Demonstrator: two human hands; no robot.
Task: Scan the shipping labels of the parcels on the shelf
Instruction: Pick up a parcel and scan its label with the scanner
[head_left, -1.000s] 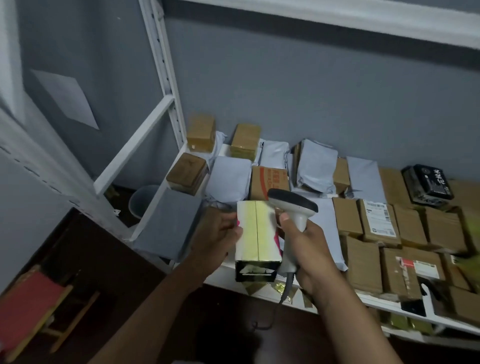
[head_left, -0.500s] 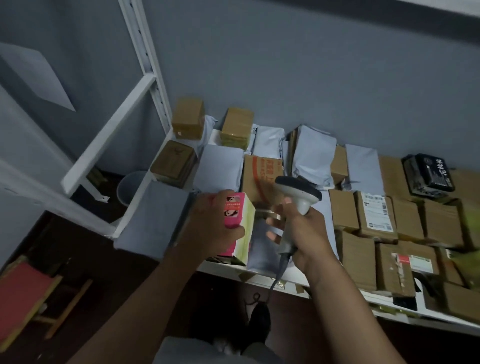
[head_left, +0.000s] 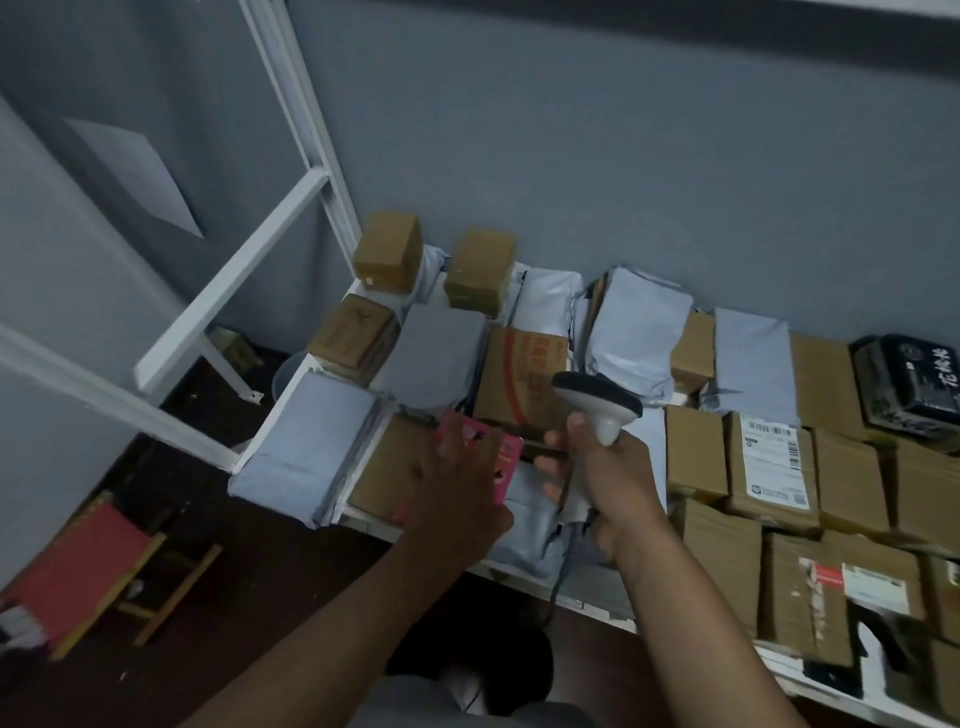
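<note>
Left of centre, grey mailers and small brown boxes crowd the white shelf; the left hand lies flat, fingers spread, over a pink box lying on the parcels near the front edge, apparently setting it down, though whether it grips is unclear. Centre frame, the right hand is clenched round the handle of a grey scanner, head aimed away toward the back row, likely kept ready. To the right, a cardboard parcel shows its shipping label face up, easy to read.
</note>
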